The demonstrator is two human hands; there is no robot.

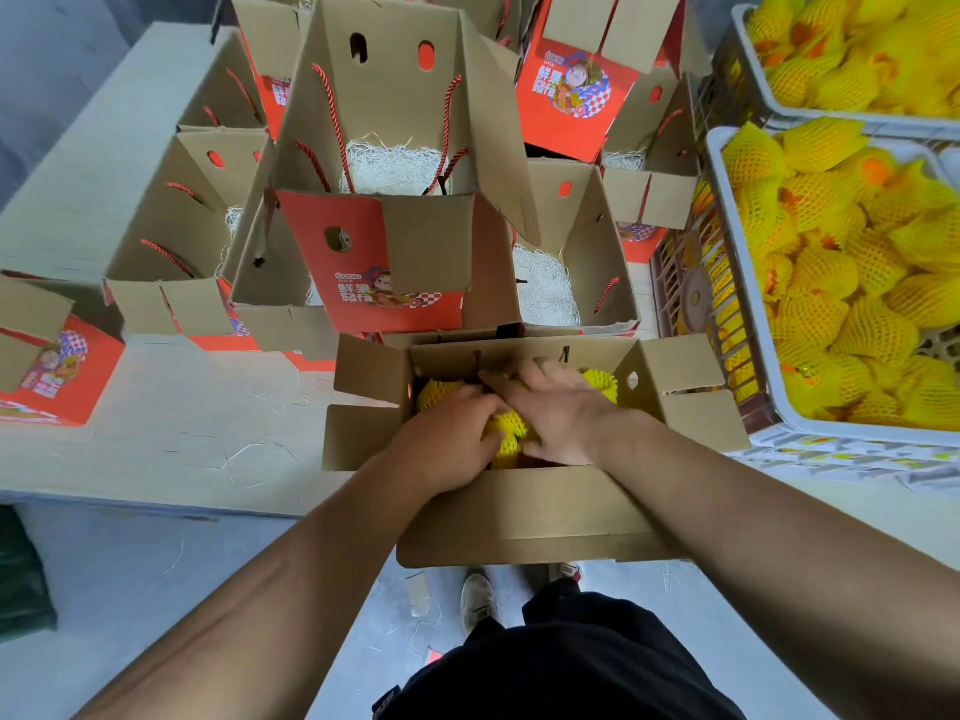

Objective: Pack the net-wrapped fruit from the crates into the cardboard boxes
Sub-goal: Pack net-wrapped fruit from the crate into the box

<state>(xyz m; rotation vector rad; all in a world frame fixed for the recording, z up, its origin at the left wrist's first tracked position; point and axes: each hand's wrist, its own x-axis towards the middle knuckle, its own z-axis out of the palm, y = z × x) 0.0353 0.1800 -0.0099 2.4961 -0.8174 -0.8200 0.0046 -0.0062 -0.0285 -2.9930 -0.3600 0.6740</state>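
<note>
Both bare hands reach into the nearest open brown corrugated cardboard box [519,506]: left hand [447,444] curled around a yellow foam-net-wrapped fruit [506,433], right hand [556,407] spread flat on top. Beyond stand more red-printed boxes [384,148] with rope handles and pale shredded-paper padding [389,166]. White plastic crates [727,241] of netted fruit sit right.

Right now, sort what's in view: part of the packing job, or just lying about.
Job: left hand, right hand, netted fruit, near box, empty boxes, crates.
Lying about: stray straw, green bag.
</note>
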